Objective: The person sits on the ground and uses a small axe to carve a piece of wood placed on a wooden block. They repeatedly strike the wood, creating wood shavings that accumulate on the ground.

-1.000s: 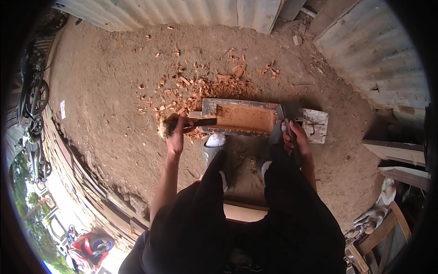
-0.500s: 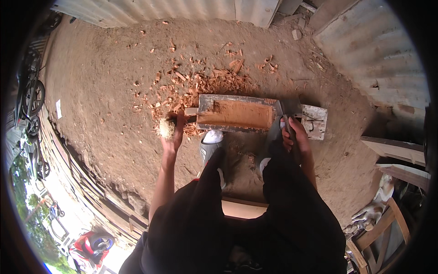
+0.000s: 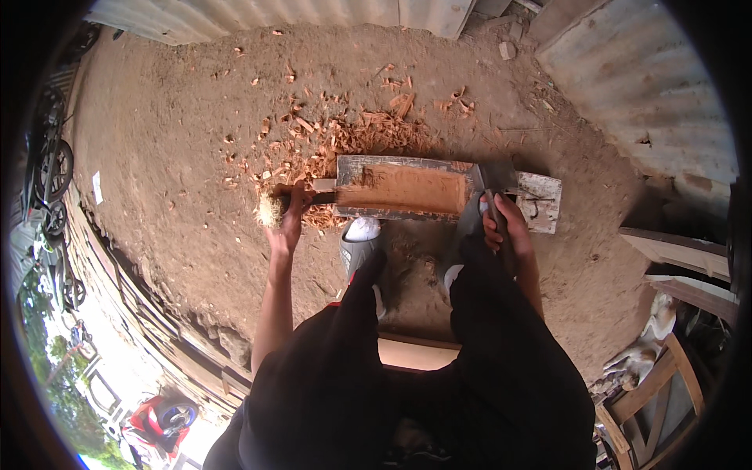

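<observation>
I see the left hand (image 3: 288, 225) clasping a dark, frayed-ended chisel (image 3: 322, 198) by a hollow reddish-wood block's (image 3: 411, 189) left edge. The right hand (image 3: 509, 223) clasps a dark handle (image 3: 502, 241).

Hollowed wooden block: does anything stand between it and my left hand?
Only the dark tool held in your left hand lies between, pointing toward the left end of the hollowed wooden block. Nothing else visible is in the way; wood shavings lie on the ground nearby.
</observation>
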Available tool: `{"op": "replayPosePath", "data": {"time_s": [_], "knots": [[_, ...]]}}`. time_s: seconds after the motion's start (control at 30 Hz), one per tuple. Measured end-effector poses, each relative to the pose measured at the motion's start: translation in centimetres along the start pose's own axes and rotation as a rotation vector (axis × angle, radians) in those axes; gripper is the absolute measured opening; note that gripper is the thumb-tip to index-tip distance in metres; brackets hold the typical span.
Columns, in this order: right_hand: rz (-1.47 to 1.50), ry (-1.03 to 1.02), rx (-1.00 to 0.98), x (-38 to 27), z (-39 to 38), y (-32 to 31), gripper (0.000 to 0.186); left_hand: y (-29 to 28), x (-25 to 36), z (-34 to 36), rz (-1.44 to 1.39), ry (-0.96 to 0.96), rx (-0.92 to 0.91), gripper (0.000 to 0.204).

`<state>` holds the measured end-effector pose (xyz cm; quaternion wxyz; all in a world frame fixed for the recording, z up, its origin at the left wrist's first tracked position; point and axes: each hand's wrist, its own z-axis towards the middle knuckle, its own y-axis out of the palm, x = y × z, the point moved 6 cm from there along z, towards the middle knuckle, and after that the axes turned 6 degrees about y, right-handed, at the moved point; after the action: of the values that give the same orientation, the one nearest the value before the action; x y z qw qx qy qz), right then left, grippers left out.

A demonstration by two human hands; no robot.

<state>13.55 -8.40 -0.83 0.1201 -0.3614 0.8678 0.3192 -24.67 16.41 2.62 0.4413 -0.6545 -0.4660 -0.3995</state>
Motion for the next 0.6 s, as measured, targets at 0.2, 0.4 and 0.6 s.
{"op": "replayPosePath", "data": {"time_s": [0.2,0.4,0.6], "knots": [[0.01,0.012,0.019,-0.4,-0.1,0.3,0.039,4.6,1.6,-2.4,-0.194,-0.049,-0.126,0.028],[-0.027,0.009,0.033,-0.6,0.0,0.6,0.04,10.2,-2.4,-3.0,-0.326,-0.11,-0.235,0.027],[-0.015,0.011,0.012,-0.2,-0.1,0.1,0.039,-2.1,-1.5,0.8,-0.001,0.046,-0.015,0.028]]}}
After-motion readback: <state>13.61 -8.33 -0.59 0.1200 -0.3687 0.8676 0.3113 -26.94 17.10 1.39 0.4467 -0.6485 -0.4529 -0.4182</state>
